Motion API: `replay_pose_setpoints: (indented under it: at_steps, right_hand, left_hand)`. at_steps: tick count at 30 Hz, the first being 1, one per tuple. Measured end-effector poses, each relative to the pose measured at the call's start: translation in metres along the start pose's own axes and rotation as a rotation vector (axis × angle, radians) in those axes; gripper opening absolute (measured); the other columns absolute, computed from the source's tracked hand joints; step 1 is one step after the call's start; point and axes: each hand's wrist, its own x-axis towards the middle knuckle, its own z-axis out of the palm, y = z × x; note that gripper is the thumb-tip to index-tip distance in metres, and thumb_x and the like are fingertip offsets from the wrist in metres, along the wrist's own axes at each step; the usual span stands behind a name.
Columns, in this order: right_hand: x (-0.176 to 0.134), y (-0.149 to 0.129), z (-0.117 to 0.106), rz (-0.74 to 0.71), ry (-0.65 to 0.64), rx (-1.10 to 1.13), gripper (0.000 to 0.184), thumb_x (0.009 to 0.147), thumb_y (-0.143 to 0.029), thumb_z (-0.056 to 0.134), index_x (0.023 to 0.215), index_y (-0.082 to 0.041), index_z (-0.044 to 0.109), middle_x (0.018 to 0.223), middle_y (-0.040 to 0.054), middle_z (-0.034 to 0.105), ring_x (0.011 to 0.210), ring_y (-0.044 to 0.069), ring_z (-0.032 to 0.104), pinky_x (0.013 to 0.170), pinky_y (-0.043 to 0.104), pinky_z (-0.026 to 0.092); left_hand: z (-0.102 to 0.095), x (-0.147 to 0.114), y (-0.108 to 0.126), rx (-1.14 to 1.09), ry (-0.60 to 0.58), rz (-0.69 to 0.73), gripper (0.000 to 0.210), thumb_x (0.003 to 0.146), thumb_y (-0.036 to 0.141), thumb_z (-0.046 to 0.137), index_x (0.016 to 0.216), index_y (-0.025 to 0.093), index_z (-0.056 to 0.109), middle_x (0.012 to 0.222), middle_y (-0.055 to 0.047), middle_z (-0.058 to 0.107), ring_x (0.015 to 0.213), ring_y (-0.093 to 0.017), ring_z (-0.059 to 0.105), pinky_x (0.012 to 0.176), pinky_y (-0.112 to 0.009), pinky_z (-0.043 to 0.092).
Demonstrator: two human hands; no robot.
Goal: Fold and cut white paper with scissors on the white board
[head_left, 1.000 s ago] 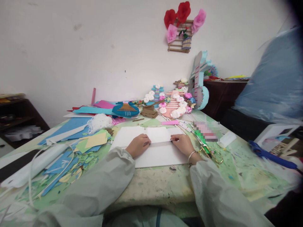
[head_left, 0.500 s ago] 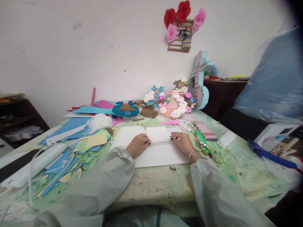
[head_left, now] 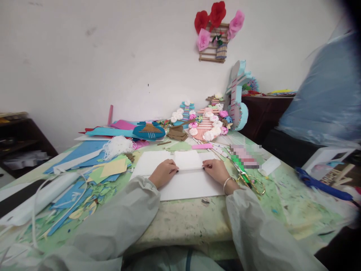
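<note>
Table (head_left: 191, 220): green, scrap-strewn.
Paper (head_left: 187, 159): white.
Left hand (head_left: 164, 173): pinched closed on left end.
Right hand (head_left: 217, 173): pinched closed on right end.

The paper (head_left: 191, 186) is white, the tabletop (head_left: 293, 184) mottled green.

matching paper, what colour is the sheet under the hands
White: the sheet shows best in the head view.

Left grip (head_left: 163, 173) and right grip (head_left: 218, 172) hold a white sheet (head_left: 186, 159) by its near edge; gold-handled scissors (head_left: 242, 172) lie near the right.
</note>
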Motion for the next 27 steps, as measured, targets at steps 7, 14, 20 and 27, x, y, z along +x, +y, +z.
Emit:
replay_pose_setpoints:
  at_steps: [7, 14, 20, 27]
  right_hand:
    - [0.001, 0.013, 0.0, 0.016, -0.078, 0.124, 0.022, 0.069, -0.01, 0.058, 0.078, -0.021, 0.074, 0.097, 0.0024, 0.072, 0.095, 0.019, 0.065, 0.087, 0.029, 0.047]
    - [0.004, 0.021, 0.003, 0.081, -0.075, 0.234, 0.01, 0.066, -0.016, 0.064, 0.072, -0.018, 0.072, 0.095, 0.0046, 0.072, 0.085, 0.018, 0.066, 0.082, 0.029, 0.05]
    - [0.004, 0.017, 0.002, 0.115, -0.083, 0.278, 0.007, 0.067, -0.018, 0.063, 0.067, -0.017, 0.07, 0.095, 0.0061, 0.071, 0.086, 0.019, 0.066, 0.082, 0.028, 0.048]
    - [0.003, 0.012, 0.002, 0.122, -0.057, 0.208, 0.013, 0.071, -0.023, 0.058, 0.062, -0.017, 0.065, 0.095, 0.0044, 0.071, 0.086, 0.019, 0.064, 0.078, 0.027, 0.045]
  left_hand:
    - [-0.004, 0.002, -0.001, 0.029, 0.01, -0.081, 0.013, 0.076, 0.013, 0.056, 0.079, 0.018, 0.068, 0.077, -0.003, 0.069, 0.074, -0.016, 0.061, 0.073, -0.029, 0.047]
    - [-0.005, 0.003, -0.002, -0.09, 0.012, -0.073, 0.011, 0.074, 0.013, 0.055, 0.073, 0.016, 0.065, 0.076, -0.003, 0.065, 0.069, -0.013, 0.058, 0.067, -0.025, 0.046]
    - [-0.002, 0.003, -0.005, -0.144, 0.029, -0.119, 0.013, 0.078, 0.021, 0.054, 0.07, 0.016, 0.063, 0.076, -0.003, 0.063, 0.07, -0.013, 0.057, 0.067, -0.025, 0.046]
    - [0.003, 0.004, -0.012, -0.195, 0.053, -0.243, 0.012, 0.073, 0.024, 0.06, 0.067, 0.016, 0.066, 0.09, -0.005, 0.063, 0.077, -0.014, 0.059, 0.069, -0.026, 0.049]
